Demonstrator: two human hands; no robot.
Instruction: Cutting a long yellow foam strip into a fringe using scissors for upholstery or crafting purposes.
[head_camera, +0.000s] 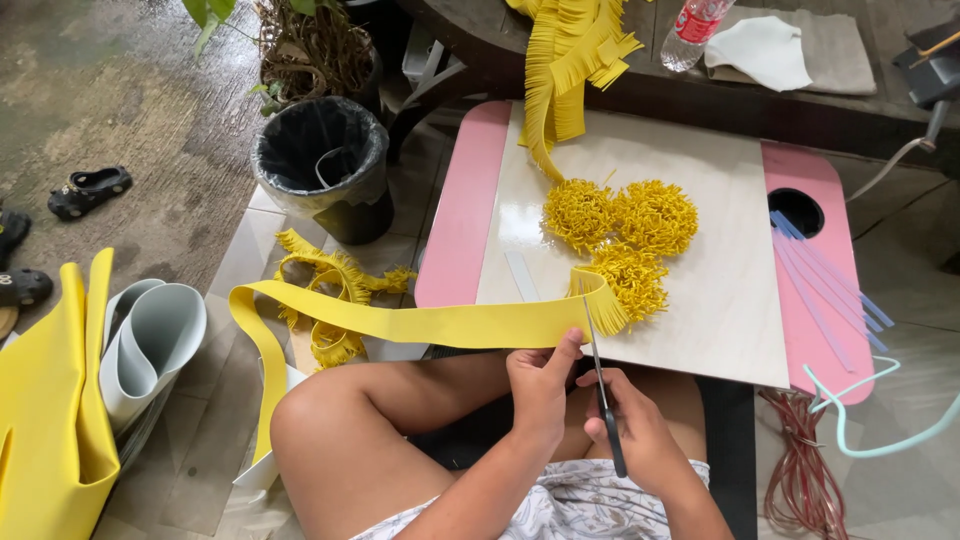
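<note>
Yellow foam strip (420, 322), fringed at its end, pinched by left hand (540, 385); right hand (635, 435) grips scissors (603, 385).

A low pink-edged tabletop (465, 200) stands on a pale tiled floor (235, 260) beside wet concrete (120, 90), near a lined black bin (322, 165), potted plant (310, 45) and dark sandals (88, 190).

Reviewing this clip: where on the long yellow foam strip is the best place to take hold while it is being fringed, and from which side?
Grip the yellow foam strip on its uncut flat band just left of the fringed end, pinching from the near lower edge, as the left hand does. The scissors in the right hand come in there, and the slit part looks too floppy to hold firmly.
</note>
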